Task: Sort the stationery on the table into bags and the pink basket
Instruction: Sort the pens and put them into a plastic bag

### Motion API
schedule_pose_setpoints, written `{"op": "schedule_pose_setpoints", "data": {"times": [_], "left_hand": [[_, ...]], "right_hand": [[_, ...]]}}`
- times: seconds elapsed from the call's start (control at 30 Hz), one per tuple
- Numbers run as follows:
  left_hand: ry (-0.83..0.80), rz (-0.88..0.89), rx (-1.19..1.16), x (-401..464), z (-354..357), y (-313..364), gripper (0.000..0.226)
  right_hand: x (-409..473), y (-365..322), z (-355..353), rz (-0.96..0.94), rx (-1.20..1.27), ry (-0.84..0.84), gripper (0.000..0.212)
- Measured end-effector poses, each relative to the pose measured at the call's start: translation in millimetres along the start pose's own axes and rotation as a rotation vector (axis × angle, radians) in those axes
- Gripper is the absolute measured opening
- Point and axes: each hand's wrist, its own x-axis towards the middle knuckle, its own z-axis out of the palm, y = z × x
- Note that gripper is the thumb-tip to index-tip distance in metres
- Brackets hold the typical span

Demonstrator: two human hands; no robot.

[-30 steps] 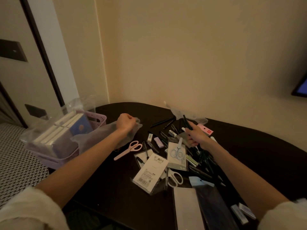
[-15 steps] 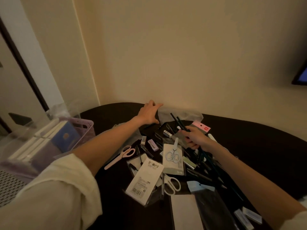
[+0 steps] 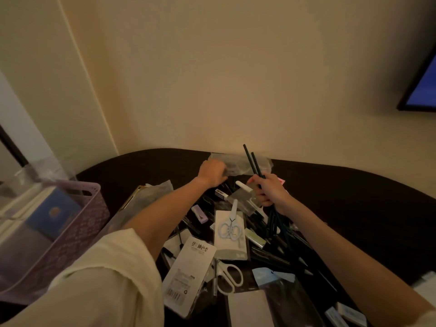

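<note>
Right hand (image 3: 267, 191) clenched round two thin dark pencils (image 3: 253, 165), shafts slanting up past the fingers toward the wall; left hand (image 3: 211, 172) grips a crumpled clear plastic bag (image 3: 238, 162) at the far edge of the dark table (image 3: 354, 199), just left of the pencils; the bag is thin and glossy; pink lattice-walled basket (image 3: 77, 223) stands well left of the pencils, at the table's edge.

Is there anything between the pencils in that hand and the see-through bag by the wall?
Nothing visible. The right hand holds the dark pencils upright just in front of the clear plastic bag, and the left hand already grips the bag's left end. Only bare dark table lies between them.
</note>
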Motion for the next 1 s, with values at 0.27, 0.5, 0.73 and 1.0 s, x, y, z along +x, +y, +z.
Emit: {"op": "schedule_pose_setpoints", "data": {"times": [0.27, 0.5, 0.73, 1.0], "left_hand": [[0.208, -0.171, 0.115, 1, -40, -23, 0.014], [0.194, -0.316, 0.253, -39, -68, -83, 0.012], [-0.041, -0.413, 0.314, -73, -59, -110, 0.021], [-0.062, -0.46, 0.146, -61, -68, -99, 0.042]], "right_hand": [[-3, -7, -5, -0.12, 0.143, 0.07, 0.038], [-2, -7, 15, -0.109, 0.266, 0.115, 0.038], [0, -11, 35, -0.088, 0.273, 0.118, 0.037], [-4, -26, 34, -0.253, 0.323, 0.249, 0.038]]}}
